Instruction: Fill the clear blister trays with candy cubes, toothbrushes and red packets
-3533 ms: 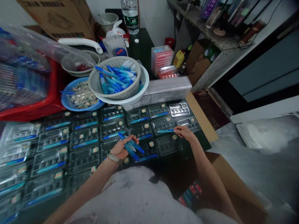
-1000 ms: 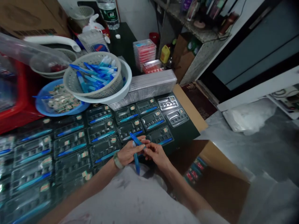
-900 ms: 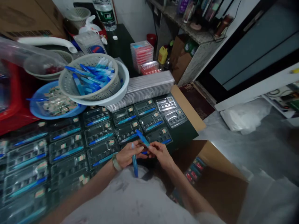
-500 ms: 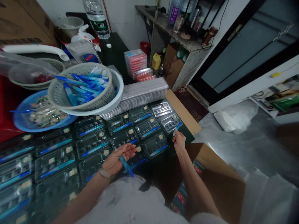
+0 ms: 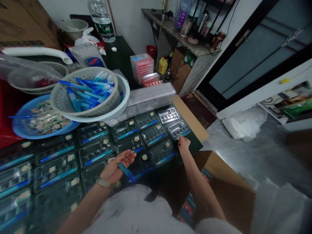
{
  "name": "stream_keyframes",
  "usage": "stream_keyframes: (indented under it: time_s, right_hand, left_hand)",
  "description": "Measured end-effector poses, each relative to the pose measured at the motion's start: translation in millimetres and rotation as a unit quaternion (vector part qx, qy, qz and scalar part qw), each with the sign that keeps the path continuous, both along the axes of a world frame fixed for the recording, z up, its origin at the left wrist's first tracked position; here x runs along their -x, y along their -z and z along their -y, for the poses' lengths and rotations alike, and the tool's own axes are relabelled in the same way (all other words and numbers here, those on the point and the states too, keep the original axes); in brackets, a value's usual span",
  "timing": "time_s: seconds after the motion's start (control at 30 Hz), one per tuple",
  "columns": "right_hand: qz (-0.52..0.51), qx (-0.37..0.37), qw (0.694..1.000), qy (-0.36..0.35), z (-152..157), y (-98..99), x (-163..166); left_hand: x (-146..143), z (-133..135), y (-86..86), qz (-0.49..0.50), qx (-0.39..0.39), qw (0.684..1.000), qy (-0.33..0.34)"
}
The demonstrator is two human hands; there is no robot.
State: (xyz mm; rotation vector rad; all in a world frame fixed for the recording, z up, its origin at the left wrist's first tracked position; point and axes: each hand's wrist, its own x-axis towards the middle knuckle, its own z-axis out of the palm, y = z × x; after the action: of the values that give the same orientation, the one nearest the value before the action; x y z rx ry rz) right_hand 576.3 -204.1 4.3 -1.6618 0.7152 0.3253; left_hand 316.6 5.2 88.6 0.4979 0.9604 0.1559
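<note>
My left hand [image 5: 117, 167] is palm up, its thumb clamping a blue pen-shaped tool [image 5: 126, 171] that points toward my body; the fingers stretch out loosely. At the right, the fingers of my right hand [image 5: 184, 143] are closed at the near end of another blue pen-shaped tool [image 5: 185, 133], which lies in a clear plastic tray [image 5: 173, 130]. Rows of similar clear trays cover the table, most with one blue tool and a small paper-coloured piece. Behind that tray sits a clear tray [image 5: 168, 115] without a blue tool.
A grey basket [image 5: 58, 97] of blue tools rests in a white bowl [image 5: 123, 105]. Beside it a blue basin [image 5: 18, 125] holds small pieces. A long stack of clear trays [image 5: 151, 96] stands behind the rows. An open cardboard box [image 5: 231, 191] is at my right.
My right hand has drawn slightly toward me, and the blue tool there now lies lower in its tray. My left hand has shifted a little left, still holding its tool.
</note>
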Motion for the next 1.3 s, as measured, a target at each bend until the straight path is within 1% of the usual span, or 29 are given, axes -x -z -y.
stream_keyframes:
  time_s: [0.07, 0.13, 0.17, 0.2, 0.23, 0.27, 0.3, 0.33, 0.37, 0.4, 0.43, 0.47, 0.5, 0.6, 0.67, 0.7, 0.73, 0.8, 0.83, 0.87, 0.9, 0.97, 1.0, 1.07, 1.13, 1.17, 1.23, 1.3]
  right_hand:
    - [0.001, -0.003, 1.0, -0.004, 0, -6.0, 4]
    - [0.006, -0.017, 1.0, -0.025, -5, -17.2, 19]
    - [0.01, -0.034, 0.998, -0.061, -10, -25.3, 31]
    - [0.014, -0.057, 0.991, -0.118, -15, -35.3, 47]
    - [0.013, -0.086, 0.977, -0.195, -22, -46.8, 65]
    - [0.011, -0.119, 0.951, -0.285, -29, -59.4, 84]
    - [0.0, -0.148, 0.917, -0.369, -35, -72.3, 103]
    - [-0.014, -0.175, 0.882, -0.438, -41, -84.5, 120]
    - [-0.026, -0.194, 0.852, -0.486, -46, -95.0, 134]
    - [-0.034, -0.207, 0.832, -0.514, -50, -103.1, 146]
    - [-0.036, -0.216, 0.822, -0.526, -52, -108.3, 154]
    - [-0.034, -0.222, 0.822, -0.523, -54, -110.5, 159]
    - [-0.03, -0.228, 0.829, -0.509, -55, -110.1, 161]
    - [-0.03, -0.261, 0.857, -0.443, -54, -100.8, 156]
    - [-0.039, -0.277, 0.869, -0.407, -50, -94.7, 148]
    - [-0.042, -0.278, 0.873, -0.398, -48, -92.7, 145]
    - [-0.044, -0.277, 0.875, -0.394, -46, -91.5, 142]
    - [-0.044, -0.272, 0.874, -0.4, -42, -90.3, 139]
    - [-0.045, -0.27, 0.873, -0.403, -41, -89.9, 139]
    - [-0.048, -0.27, 0.874, -0.402, -41, -89.2, 139]
    - [-0.056, -0.272, 0.877, -0.393, -42, -88.1, 139]
    - [-0.08, -0.28, 0.888, -0.355, -45, -84.5, 138]
    - [-0.088, -0.283, 0.895, -0.334, -47, -81.8, 135]
    - [-0.082, -0.283, 0.909, -0.296, -50, -74.5, 120]
    - [-0.034, -0.267, 0.927, -0.26, -50, -64.7, 92]
    - [-0.001, -0.253, 0.937, -0.241, -49, -59.0, 73]
    - [0.055, -0.204, 0.956, -0.206, -46, -46.7, 29]
    - [0.072, -0.145, 0.968, -0.193, -43, -35.0, -16]
  left_hand:
    - [-1, -1, 1.2, -0.005, -0.006, 1.0, -0.007]
    - [-4, -2, 0.9, -0.007, -0.012, 1.0, -0.02]
    - [-7, -1, -0.3, -0.002, -0.011, 1.0, -0.024]
    - [-10, 0, -2.3, 0.008, -0.008, 1.0, -0.025]
    - [-14, 2, -5.0, 0.021, -0.005, 0.999, -0.024]
    - [-19, 4, -8.3, 0.04, -0.001, 0.999, -0.019]
    - [-25, 6, -11.8, 0.059, 0.0, 0.998, -0.012]
    - [-30, 9, -15.5, 0.077, -0.004, 0.997, -0.008]
    - [-36, 12, -19.1, 0.092, -0.014, 0.996, -0.007]
    - [-40, 14, -22.6, 0.1, -0.028, 0.994, -0.012]
    - [-44, 17, -25.8, 0.106, -0.043, 0.993, -0.018]
    - [-46, 18, -28.8, 0.11, -0.057, 0.992, -0.024]
    - [-47, 20, -31.5, 0.117, -0.068, 0.991, -0.028]
    - [-44, 19, -36.6, 0.14, -0.083, 0.987, -0.015]
    - [-37, 15, -37.2, 0.108, -0.117, 0.987, -0.001]
    - [-33, 13, -36.7, 0.074, -0.16, 0.984, 0.01]
    - [-28, 11, -35.8, 0.038, -0.217, 0.975, 0.028]
    - [-20, 8, -33.4, -0.009, -0.335, 0.939, 0.082]
    - [-17, 8, -32.0, -0.017, -0.377, 0.92, 0.107]
    - [-15, 9, -30.7, -0.016, -0.4, 0.907, 0.127]
    - [-13, 10, -29.4, -0.014, -0.41, 0.901, 0.14]
    - [-13, 13, -27.2, -0.01, -0.407, 0.9, 0.155]
    - [-14, 15, -26.2, -0.005, -0.397, 0.904, 0.159]
    - [-16, 18, -24.7, 0.008, -0.349, 0.924, 0.157]
    - [-16, 16, -23.5, 0.016, -0.292, 0.946, 0.139]
    - [-14, 13, -23.0, 0.015, -0.275, 0.953, 0.129]
    - [-6, 4, -22.1, 0.005, -0.276, 0.955, 0.112]
    - [8, -8, -21.1, -0.01, -0.294, 0.952, 0.09]
